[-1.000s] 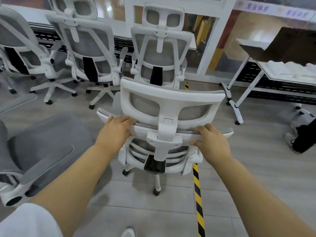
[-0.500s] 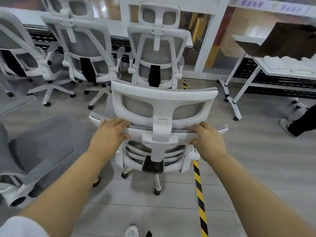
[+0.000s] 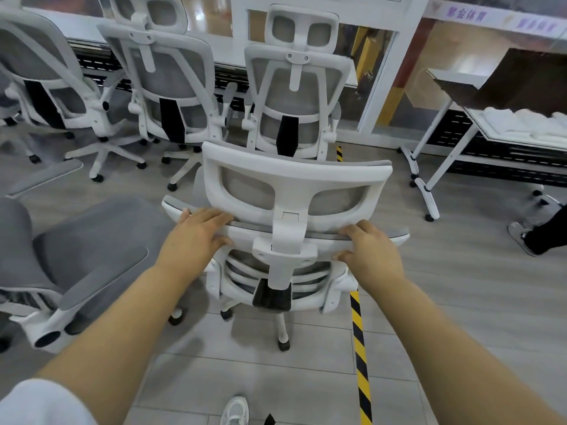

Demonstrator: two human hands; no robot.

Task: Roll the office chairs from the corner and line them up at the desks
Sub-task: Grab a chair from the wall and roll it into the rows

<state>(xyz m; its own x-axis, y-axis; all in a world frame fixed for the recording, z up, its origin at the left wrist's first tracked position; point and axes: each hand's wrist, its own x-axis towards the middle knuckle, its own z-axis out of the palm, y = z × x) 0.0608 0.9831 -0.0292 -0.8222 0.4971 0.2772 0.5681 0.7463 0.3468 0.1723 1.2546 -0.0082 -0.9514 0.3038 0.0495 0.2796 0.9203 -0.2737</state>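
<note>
White-framed grey-mesh office chair (image 3: 294,179), left hand (image 3: 193,240) and right hand (image 3: 369,256) apparently gripping backrest top (image 3: 325,237)

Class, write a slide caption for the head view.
Left hand and right hand grip an office chair behind three chairs at the desk.

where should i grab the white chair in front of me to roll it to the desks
Grip the backrest top rail of the chair from behind, left hand and right hand either side of the headrest post. The rail is wide, level and faces you, so both hands can steer it evenly.
</note>
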